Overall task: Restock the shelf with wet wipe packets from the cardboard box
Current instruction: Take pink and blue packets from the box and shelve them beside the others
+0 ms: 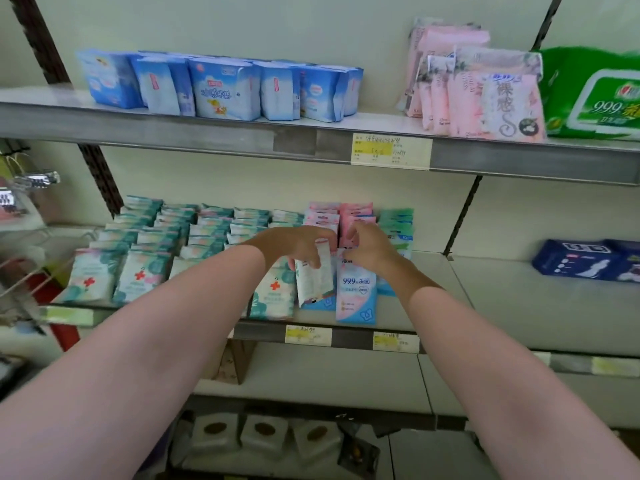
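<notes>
Both forearms reached up to the middle shelf. The left hand gripped a wet wipe packet with curled fingers, tilted. At its three o'clock, the right hand pinched the pink packets behind.

Upper tier, 11 o'clock: blue pad packs in a row. 1 o'clock: pink pad packs, upright. 2 o'clock: green bulk pack beside them. 3 o'clock: dark blue packs lying flat. 6 o'clock: white boxes in a row.
</notes>
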The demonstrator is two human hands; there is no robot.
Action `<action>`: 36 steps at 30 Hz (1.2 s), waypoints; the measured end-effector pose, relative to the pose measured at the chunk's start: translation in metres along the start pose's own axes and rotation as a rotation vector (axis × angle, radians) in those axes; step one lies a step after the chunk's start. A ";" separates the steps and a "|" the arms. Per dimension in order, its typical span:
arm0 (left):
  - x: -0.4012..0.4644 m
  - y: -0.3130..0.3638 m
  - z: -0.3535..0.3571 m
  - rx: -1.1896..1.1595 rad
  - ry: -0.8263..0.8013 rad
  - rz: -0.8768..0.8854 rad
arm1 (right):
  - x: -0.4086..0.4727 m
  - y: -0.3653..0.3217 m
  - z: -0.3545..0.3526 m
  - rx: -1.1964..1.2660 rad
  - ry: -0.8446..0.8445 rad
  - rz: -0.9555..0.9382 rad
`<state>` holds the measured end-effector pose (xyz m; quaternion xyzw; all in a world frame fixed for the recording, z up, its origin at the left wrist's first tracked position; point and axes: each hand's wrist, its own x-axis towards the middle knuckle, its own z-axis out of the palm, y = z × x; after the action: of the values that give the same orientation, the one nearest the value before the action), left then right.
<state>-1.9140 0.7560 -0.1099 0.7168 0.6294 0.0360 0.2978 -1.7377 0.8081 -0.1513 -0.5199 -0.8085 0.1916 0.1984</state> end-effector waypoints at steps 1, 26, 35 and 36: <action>-0.003 -0.004 -0.002 0.015 0.000 -0.005 | 0.000 -0.005 0.003 0.018 -0.009 -0.012; -0.167 -0.203 -0.086 0.024 -0.044 -0.322 | 0.012 -0.228 0.155 -0.092 -0.320 -0.229; -0.162 -0.244 -0.065 0.110 0.315 -0.201 | -0.002 -0.238 0.178 -0.143 -0.325 -0.172; -0.159 -0.245 -0.062 0.114 0.335 -0.204 | -0.002 -0.236 0.178 -0.160 -0.317 -0.158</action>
<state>-2.1890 0.6403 -0.1237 0.6489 0.7407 0.0887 0.1497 -2.0096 0.6965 -0.1809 -0.4323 -0.8805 0.1900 0.0409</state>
